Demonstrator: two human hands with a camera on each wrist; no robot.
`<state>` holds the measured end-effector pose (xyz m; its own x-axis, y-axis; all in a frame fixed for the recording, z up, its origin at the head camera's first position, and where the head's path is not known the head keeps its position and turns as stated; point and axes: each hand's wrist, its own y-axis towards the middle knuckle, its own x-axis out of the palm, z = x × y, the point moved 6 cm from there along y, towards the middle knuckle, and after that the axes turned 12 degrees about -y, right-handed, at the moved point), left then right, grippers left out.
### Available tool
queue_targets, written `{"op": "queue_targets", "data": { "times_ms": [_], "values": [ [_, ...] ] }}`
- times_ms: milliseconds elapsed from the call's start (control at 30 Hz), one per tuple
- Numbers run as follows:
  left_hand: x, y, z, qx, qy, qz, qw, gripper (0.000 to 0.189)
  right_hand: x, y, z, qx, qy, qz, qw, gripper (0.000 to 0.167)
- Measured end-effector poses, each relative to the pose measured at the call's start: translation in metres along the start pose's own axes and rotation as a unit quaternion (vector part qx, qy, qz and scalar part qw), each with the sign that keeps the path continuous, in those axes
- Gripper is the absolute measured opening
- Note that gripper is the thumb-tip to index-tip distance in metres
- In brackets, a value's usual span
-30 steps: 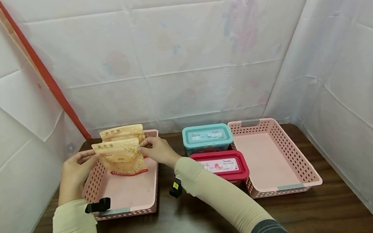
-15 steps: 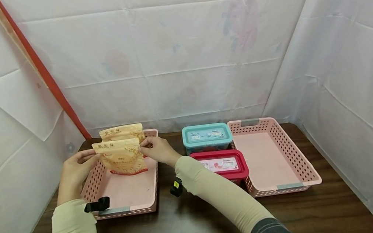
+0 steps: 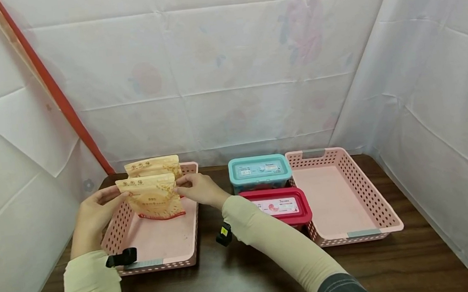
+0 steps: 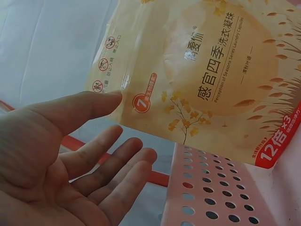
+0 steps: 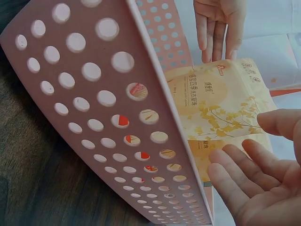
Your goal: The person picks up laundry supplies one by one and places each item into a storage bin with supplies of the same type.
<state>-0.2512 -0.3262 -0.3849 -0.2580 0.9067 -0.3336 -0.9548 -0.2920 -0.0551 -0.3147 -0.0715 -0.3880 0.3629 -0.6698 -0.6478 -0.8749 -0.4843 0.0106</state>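
A yellow stand-up pouch of laundry capsules [image 3: 155, 200] stands upright in the left pink basket [image 3: 155, 248], its red-edged bottom toward the basket floor. Close behind it is a second matching pouch [image 3: 154, 165], mostly hidden. My left hand [image 3: 94, 218] is at the front pouch's left edge; in the left wrist view the thumb tip lies over that edge and the loose fingers are spread below it. At the opposite edge is my right hand [image 3: 200, 189], its thumb tip right at the pouch [image 5: 221, 103] and its other fingers relaxed and apart.
A turquoise lidded box [image 3: 260, 171] and a red lidded box [image 3: 279, 208] stand between the baskets. On the right is another pink perforated basket [image 3: 334, 197]. All rest on a dark wooden table [image 3: 229, 281], with white patterned sheeting [image 3: 231, 72] around it.
My right wrist has shifted slightly to the right, and the fingers of both hands have eased a little at the front pouch's edges. Both pouches stay in place.
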Motion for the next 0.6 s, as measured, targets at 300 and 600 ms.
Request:
{"op": "queue_targets", "data": {
  "times_ms": [300,600],
  "values": [
    [-0.002,-0.004,0.003,0.002,-0.002,-0.017,0.9999,0.087,-0.002,-0.006,-0.001,-0.002,0.011,-0.011,0.9999,0.045],
    [-0.005,-0.011,0.009,0.019,0.024,-0.004,0.9995,0.085,-0.008,-0.008,0.001,-0.006,0.022,-0.007,0.9997,0.048]
  ]
}}
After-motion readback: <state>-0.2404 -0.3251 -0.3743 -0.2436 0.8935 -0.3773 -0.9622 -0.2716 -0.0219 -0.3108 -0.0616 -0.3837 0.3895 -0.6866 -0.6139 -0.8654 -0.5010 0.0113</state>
